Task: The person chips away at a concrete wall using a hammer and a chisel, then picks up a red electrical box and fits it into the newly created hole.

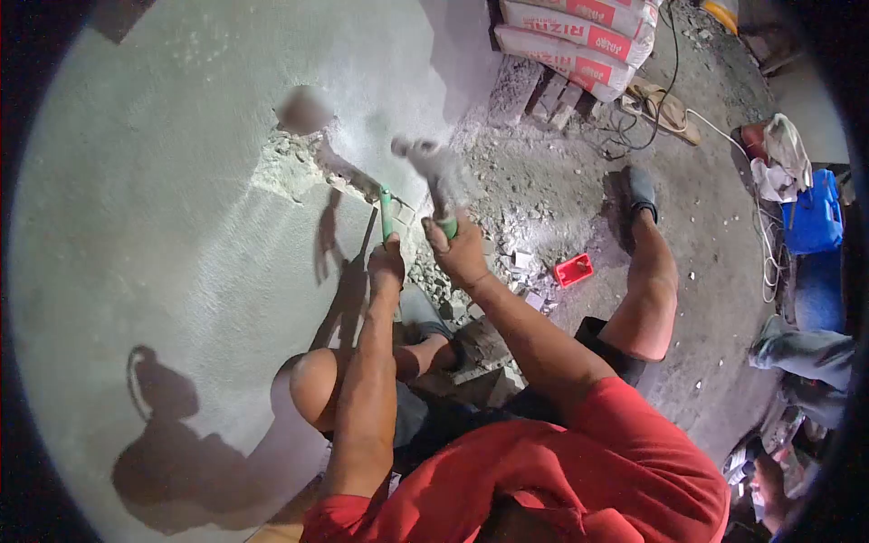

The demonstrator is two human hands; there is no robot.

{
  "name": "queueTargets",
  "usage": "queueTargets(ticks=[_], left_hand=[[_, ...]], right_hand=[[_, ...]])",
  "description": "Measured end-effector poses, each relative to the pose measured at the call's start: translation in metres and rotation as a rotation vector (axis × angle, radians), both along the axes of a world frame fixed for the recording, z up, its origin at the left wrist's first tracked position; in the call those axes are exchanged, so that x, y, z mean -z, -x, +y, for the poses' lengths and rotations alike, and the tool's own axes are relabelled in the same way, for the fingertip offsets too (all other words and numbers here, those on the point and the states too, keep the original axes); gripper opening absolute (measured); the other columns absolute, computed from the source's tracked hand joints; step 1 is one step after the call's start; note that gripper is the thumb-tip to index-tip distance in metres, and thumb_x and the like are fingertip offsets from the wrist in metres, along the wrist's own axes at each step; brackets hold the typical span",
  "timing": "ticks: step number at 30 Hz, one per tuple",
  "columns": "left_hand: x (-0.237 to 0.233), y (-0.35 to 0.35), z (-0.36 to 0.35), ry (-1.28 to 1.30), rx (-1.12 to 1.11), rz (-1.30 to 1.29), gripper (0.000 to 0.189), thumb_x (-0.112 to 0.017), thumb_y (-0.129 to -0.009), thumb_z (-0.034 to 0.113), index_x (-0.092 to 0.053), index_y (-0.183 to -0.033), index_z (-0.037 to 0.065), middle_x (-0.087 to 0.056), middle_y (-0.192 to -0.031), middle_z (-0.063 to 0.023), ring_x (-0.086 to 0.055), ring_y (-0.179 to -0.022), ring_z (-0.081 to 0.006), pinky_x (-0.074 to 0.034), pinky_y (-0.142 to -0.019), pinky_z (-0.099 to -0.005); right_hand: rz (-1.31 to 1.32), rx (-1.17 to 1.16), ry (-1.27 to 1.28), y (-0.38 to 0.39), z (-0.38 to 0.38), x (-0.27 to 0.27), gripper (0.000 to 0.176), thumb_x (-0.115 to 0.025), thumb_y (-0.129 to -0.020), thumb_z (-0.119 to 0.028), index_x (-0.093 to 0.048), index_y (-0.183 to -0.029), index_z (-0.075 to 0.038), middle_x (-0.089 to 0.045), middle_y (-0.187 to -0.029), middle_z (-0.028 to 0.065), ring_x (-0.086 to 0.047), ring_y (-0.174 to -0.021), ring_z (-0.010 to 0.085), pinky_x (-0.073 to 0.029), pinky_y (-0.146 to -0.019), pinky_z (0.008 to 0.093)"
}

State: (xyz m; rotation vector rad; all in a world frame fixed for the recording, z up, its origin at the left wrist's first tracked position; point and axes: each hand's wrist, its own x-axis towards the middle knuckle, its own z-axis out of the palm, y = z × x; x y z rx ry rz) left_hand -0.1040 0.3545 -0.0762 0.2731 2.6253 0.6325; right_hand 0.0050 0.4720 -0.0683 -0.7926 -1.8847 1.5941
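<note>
My left hand [387, 263] is wrapped round a green-handled chisel [386, 210] held near the wall. The chisel's upper end lies by a rough channel [353, 177] cut into the grey plastered wall [208, 244]. My right hand [463, 255] grips a hammer [439, 185] by its green handle. The hammer's head is smeared by motion, raised beside the chisel and apart from it. Around the channel the wall surface is broken and pale, and a dark blurred round patch [306, 110] shows at its upper end.
Rubble [493, 185] covers the floor along the wall. A small red box [572, 270] lies near my right forearm. Stacked cement bags [579, 54] stand at the top. Cables [756, 190] and a blue container [815, 213] are on the right, near another person's leg [801, 348].
</note>
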Motion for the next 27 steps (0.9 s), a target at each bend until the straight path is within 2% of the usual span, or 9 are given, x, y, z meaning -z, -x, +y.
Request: queueTargets(ticks=[6, 7, 10, 12, 13, 14, 15, 21, 27], left_hand=[[0.054, 0.000, -0.023, 0.001, -0.038, 0.076, 0.065, -0.040, -0.098, 0.052, -0.069, -0.099, -0.007, -0.068, -0.097, -0.0289, -0.062, -0.095, -0.0505, -0.050, -0.085, -0.0507], [0.070, -0.007, -0.036, 0.332, 0.361, 0.138, 0.063, -0.041, -0.097, 0.051, -0.070, -0.099, -0.005, -0.069, -0.097, -0.0270, -0.064, -0.096, -0.0473, -0.051, -0.085, -0.0485], [0.178, -0.039, -0.095, 0.153, 0.591, 0.420, 0.045, -0.047, -0.095, 0.040, -0.074, -0.095, 0.003, -0.071, -0.095, -0.0215, -0.068, -0.095, -0.0362, -0.053, -0.084, -0.0453], [0.076, -0.058, -0.048, 0.364, 0.683, 0.261, 0.043, -0.047, -0.096, 0.038, -0.068, -0.102, 0.002, -0.070, -0.093, -0.0242, -0.068, -0.087, -0.0398, -0.052, -0.082, -0.0507], [0.112, -0.041, -0.045, 0.307, 0.495, 0.167, 0.051, -0.044, -0.097, 0.046, -0.064, -0.105, -0.001, -0.068, -0.092, -0.0274, -0.066, -0.086, -0.0456, -0.051, -0.080, -0.0540], [0.061, -0.040, -0.016, 0.220, 0.385, 0.127, 0.051, -0.045, -0.097, 0.046, -0.064, -0.104, -0.001, -0.068, -0.093, -0.0288, -0.065, -0.087, -0.0473, -0.051, -0.079, -0.0544], [0.007, -0.042, 0.008, 0.128, 0.270, 0.091, 0.051, -0.045, -0.097, 0.046, -0.064, -0.104, -0.002, -0.067, -0.093, -0.0302, -0.065, -0.088, -0.0489, -0.051, -0.079, -0.0548], [0.028, -0.016, -0.010, 0.072, 0.178, 0.216, 0.050, -0.048, -0.096, 0.046, -0.065, -0.102, 0.000, -0.066, -0.092, -0.0323, -0.064, -0.090, -0.0499, -0.050, -0.078, -0.0558], [0.030, -0.007, -0.014, 0.045, 0.160, 0.209, 0.056, -0.047, -0.097, 0.049, -0.067, -0.101, -0.004, -0.064, -0.088, -0.0347, -0.063, -0.087, -0.0517, -0.049, -0.076, -0.0547]], right_hand=[[-0.514, -0.207, -0.005, -0.013, 0.031, 0.039, 0.057, -0.061, -0.088, -0.054, -0.066, -0.098, 0.002, -0.067, -0.088, 0.0298, -0.066, -0.089, 0.0449, -0.051, -0.079, 0.0502], [-0.519, -0.214, -0.011, -0.022, 0.030, 0.037, 0.057, -0.061, -0.088, -0.054, -0.066, -0.098, 0.002, -0.067, -0.088, 0.0298, -0.066, -0.089, 0.0449, -0.051, -0.079, 0.0502], [-0.367, 0.001, -0.080, -0.044, 0.029, 0.057, 0.054, -0.061, -0.090, -0.050, -0.062, -0.091, 0.004, -0.065, -0.069, 0.0184, -0.066, -0.066, 0.0330, -0.050, -0.064, 0.0446], [-0.361, -0.009, 0.027, -0.055, 0.050, 0.045, 0.053, -0.061, -0.091, -0.050, -0.062, -0.091, 0.003, -0.062, -0.067, 0.0150, -0.063, -0.061, 0.0276, -0.049, -0.060, 0.0419], [-0.366, -0.031, 0.142, -0.068, 0.049, 0.035, 0.051, -0.061, -0.091, -0.049, -0.061, -0.092, 0.002, -0.060, -0.064, 0.0116, -0.059, -0.057, 0.0223, -0.048, -0.057, 0.0392], [-0.367, -0.063, 0.229, -0.073, 0.054, 0.016, 0.058, -0.060, -0.089, -0.052, -0.062, -0.089, 0.005, -0.064, -0.073, 0.0244, -0.065, -0.068, 0.0394, -0.050, -0.066, 0.0461], [-0.367, -0.056, 0.223, -0.073, 0.056, 0.021, 0.058, -0.060, -0.089, -0.052, -0.062, -0.089, 0.005, -0.064, -0.073, 0.0244, -0.065, -0.068, 0.0394, -0.050, -0.066, 0.0461], [-0.316, -0.026, 0.299, -0.072, 0.043, 0.033, 0.047, -0.061, -0.092, -0.047, -0.054, -0.078, -0.003, -0.051, -0.057, 0.0025, -0.049, -0.049, 0.0141, -0.041, -0.047, 0.0336], [-0.383, -0.091, 0.294, -0.062, 0.038, 0.065, 0.052, -0.061, -0.089, -0.050, -0.062, -0.087, 0.002, -0.063, -0.067, 0.0158, -0.062, -0.059, 0.0276, -0.050, -0.061, 0.0414]])
